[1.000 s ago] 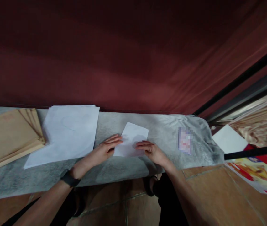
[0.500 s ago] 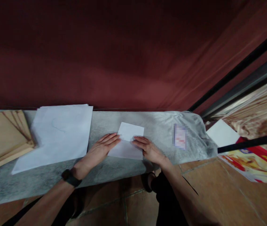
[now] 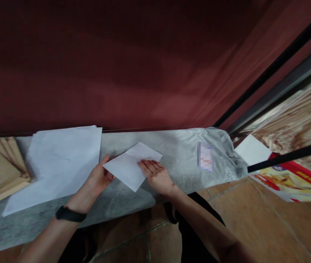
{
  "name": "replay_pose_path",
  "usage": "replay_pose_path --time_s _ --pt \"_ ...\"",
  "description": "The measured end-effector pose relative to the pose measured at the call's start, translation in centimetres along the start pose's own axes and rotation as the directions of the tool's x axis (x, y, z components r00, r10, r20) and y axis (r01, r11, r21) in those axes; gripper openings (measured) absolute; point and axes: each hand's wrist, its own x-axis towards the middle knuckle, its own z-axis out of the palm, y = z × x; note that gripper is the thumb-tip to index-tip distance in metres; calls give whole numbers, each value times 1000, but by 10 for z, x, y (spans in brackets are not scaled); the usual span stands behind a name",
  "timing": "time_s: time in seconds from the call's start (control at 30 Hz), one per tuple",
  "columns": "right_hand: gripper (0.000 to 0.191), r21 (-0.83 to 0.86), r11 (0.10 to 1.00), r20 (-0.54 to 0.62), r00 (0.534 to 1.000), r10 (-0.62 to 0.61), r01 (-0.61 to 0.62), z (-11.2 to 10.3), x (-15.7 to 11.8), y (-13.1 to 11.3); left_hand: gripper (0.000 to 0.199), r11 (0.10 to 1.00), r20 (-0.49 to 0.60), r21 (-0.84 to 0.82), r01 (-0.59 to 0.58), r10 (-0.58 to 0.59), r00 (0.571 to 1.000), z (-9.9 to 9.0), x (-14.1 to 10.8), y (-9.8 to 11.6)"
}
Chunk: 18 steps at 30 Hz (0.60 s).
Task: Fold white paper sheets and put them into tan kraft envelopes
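Observation:
A creased white sheet of paper (image 3: pixel 128 170) lies turned like a diamond on the grey cloth. My left hand (image 3: pixel 100 177) holds it by its left corner, the thumb beside the upper edge and the fingers partly hidden beneath. On the right part of the sheet rests my right hand (image 3: pixel 157 175), fingers stretched out flat and pointing to the upper left. A crease crosses the sheet near its top.
Left of my hands lies a stack of larger white paper (image 3: pixel 65 164), beside brown cardboard (image 3: pixel 0 168). A small blurred card (image 3: pixel 206 157) is on the grey cloth (image 3: pixel 177 146) to the right. Beyond the bench's right end are a black bar (image 3: pixel 289 157) and a colourful box (image 3: pixel 295 179).
The sheet has turned from nearly square-on to a diamond. My left hand has shifted from lying on it to its left corner, and my right hand has moved slightly left and down.

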Motion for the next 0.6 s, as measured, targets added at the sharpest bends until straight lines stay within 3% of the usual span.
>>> replay_pose_path --time_s 0.1,0.2,0.27,0.37,0.47,0.53,0.6 --pt "53 -41 996 6 997 76 -76 2 10 -7 52 989 83 -107 105 -97 992 2 -7 9" --pt "48 -58 993 34 993 109 -107 4 22 -18 29 998 114 -7 58 -57 992 7 -17 4" --pt "45 -24 996 70 994 83 -82 4 28 -26 28 996 79 86 5 -12 997 10 -22 -5" --pt "53 110 993 118 992 31 -44 0 31 -34 40 978 -1 191 -80 82 997 10 -24 -9" --pt "67 321 947 112 993 -32 -5 -6 31 -26 54 942 51 296 -159 151 987 9 -23 7" --pt "60 441 895 63 997 54 -76 -7 31 -11 58 936 106 332 -116 85 991 11 -28 21" --pt "53 527 808 0 951 311 -264 -5 32 7 58 953 89 300 -39 13 996 18 -37 31"
